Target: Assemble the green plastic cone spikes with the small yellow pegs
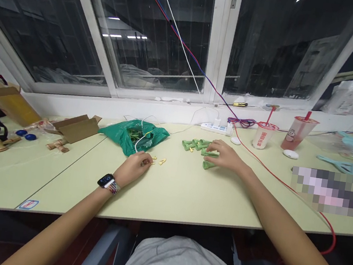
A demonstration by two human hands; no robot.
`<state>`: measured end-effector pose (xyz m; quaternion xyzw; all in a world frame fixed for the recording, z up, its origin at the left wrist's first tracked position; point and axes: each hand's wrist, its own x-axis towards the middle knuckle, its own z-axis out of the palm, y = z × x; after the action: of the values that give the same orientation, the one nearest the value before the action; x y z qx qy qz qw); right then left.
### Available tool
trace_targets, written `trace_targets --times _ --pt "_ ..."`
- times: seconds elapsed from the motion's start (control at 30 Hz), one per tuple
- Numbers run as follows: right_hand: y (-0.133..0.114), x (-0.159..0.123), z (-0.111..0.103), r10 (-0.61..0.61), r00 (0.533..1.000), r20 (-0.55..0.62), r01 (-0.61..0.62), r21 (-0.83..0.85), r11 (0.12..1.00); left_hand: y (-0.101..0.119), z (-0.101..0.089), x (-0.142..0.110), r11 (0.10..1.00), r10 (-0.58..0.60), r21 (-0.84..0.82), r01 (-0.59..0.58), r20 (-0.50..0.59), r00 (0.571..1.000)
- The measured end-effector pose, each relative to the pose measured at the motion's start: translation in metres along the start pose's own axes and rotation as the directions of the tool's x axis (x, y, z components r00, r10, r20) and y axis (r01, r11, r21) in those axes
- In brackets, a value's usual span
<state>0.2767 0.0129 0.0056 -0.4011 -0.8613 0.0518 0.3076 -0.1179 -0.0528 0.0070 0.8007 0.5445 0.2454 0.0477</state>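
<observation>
My left hand rests low over the table with its fingers curled into a pinch. What lies between the fingertips is too small to make out. Small yellow pieces lie just right of these fingers. Behind the hand, a green plastic bag stands open with green pieces inside. My right hand is at the right end of a group of green flared tubes. Its thumb and fingers close around one green tube, partly hidden by them. Another tube lies just below the thumb.
A white power strip and two drink cups with red straws stand along the window side. A red cable crosses the table's right part. To the left are an open cardboard box, wooden pieces and blue balls.
</observation>
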Motion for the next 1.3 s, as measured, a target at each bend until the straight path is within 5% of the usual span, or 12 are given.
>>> trace_targets --times 0.27,0.63,0.87,1.07,1.3 --pt "0.004 -0.003 -0.001 0.021 0.972 0.235 -0.020 -0.005 1.000 -0.004 0.003 0.002 0.997 -0.007 0.077 0.007 0.007 1.000" --pt "0.024 -0.016 -0.007 0.050 0.968 0.246 -0.049 -0.011 0.999 0.004 -0.004 0.007 0.996 0.005 0.086 -0.004 -0.007 1.000" --pt "0.048 -0.038 -0.030 0.190 0.951 0.244 -0.189 -0.029 0.982 0.044 -0.002 0.028 0.992 0.122 0.022 -0.121 -0.091 0.988" --pt "0.064 -0.033 -0.023 0.286 0.944 0.163 -0.287 -0.023 0.958 0.102 0.044 0.086 0.964 0.264 -0.044 -0.262 0.058 0.963" --pt "0.073 -0.039 -0.018 0.235 0.969 0.074 -0.232 -0.046 0.972 0.141 0.116 0.126 0.917 0.328 0.191 -0.351 0.139 0.934"
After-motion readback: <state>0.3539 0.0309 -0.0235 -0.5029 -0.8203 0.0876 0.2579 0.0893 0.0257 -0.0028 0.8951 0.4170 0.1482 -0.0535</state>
